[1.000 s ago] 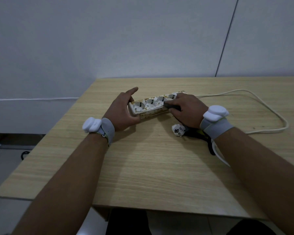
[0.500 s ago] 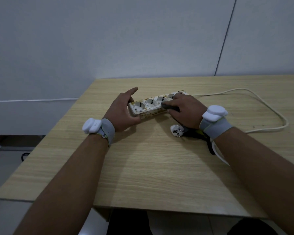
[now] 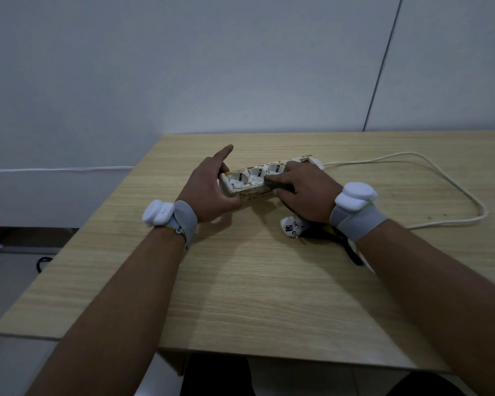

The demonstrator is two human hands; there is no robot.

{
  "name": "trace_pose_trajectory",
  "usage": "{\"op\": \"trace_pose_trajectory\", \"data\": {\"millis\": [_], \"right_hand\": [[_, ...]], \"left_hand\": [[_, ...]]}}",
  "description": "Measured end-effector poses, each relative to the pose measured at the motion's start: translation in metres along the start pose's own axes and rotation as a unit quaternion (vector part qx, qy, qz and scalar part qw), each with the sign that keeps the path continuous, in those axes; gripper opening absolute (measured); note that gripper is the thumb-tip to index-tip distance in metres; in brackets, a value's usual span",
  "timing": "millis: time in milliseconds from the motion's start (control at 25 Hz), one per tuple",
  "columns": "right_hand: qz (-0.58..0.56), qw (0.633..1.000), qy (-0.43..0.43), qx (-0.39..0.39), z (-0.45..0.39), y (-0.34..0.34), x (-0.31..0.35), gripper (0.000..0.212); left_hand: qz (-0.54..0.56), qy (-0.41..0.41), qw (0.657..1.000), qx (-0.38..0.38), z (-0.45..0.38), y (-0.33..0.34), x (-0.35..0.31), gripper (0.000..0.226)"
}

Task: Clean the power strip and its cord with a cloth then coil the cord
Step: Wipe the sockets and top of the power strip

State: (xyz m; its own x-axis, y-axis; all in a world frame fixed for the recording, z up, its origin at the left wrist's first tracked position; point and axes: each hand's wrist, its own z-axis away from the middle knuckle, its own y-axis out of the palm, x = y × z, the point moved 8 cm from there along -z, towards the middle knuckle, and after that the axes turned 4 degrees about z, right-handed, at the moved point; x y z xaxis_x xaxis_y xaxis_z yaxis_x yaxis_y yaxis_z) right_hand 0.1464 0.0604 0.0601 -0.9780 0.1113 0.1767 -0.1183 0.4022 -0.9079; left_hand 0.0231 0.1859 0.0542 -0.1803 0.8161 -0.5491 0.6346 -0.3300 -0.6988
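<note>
On power strip [image 3: 249, 181]: cloth [image 3: 276, 185] further left

- My left hand [image 3: 209, 192] holds the near end of the power strip [image 3: 257, 178], thumb against its front side, forefinger pointing out straight beyond it.
- My right hand [image 3: 303, 192] presses a dark cloth [image 3: 276, 185] onto the strip's top, fingers curled over it.
- The strip lies slantwise on the wooden counter [image 3: 269, 295], stained yellowish.
- Its white cord [image 3: 452, 184] loops out to the right; the plug [image 3: 290, 225] lies just below my right hand.
- Both wrists wear grey bands with white pods.
</note>
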Motion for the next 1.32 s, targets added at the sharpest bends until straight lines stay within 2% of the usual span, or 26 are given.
{"op": "trace_pose_trajectory", "data": {"millis": [80,200,280,520,760,960,1160,1240,1320], "right_hand": [[-0.006,1.0,-0.004,-0.005,0.0,-0.002,0.003,0.035],[0.027,0.996,0.071,-0.043,0.002,-0.012,-0.023,0.035],[0.044,0.994,0.095,-0.035,0.004,-0.011,-0.031,0.032],[-0.011,1.0,0.001,-0.021,0.002,-0.001,0.009,0.034],[0.042,0.992,0.109,-0.047,0.006,-0.011,-0.033,0.034],[0.0,1.0,0.024,-0.02,0.003,-0.001,-0.005,0.035],[0.045,0.991,0.117,-0.046,0.002,-0.007,-0.035,0.036],[0.043,0.991,0.116,-0.056,0.003,-0.007,-0.03,0.036],[0.023,0.996,0.077,-0.045,0.002,-0.005,-0.016,0.036]], "left_hand": [[0.003,0.002,1.0,-0.003,0.0,-0.001,0.0,0.095],[0.007,0.007,1.0,-0.009,-0.002,-0.002,-0.002,0.095],[0.01,0.01,1.0,-0.011,-0.002,-0.002,-0.003,0.095],[0.004,0.014,1.0,-0.006,-0.001,-0.001,-0.007,0.096],[0.012,0.023,1.0,-0.015,0.0,-0.001,-0.011,0.094],[0.003,0.034,0.999,-0.008,0.0,0.0,-0.014,0.094],[0.003,0.039,0.999,-0.014,-0.001,0.0,-0.017,0.093],[0.001,0.041,0.999,-0.017,-0.001,-0.001,-0.019,0.093],[-0.002,0.043,0.999,-0.016,-0.001,-0.002,-0.019,0.093]]}}
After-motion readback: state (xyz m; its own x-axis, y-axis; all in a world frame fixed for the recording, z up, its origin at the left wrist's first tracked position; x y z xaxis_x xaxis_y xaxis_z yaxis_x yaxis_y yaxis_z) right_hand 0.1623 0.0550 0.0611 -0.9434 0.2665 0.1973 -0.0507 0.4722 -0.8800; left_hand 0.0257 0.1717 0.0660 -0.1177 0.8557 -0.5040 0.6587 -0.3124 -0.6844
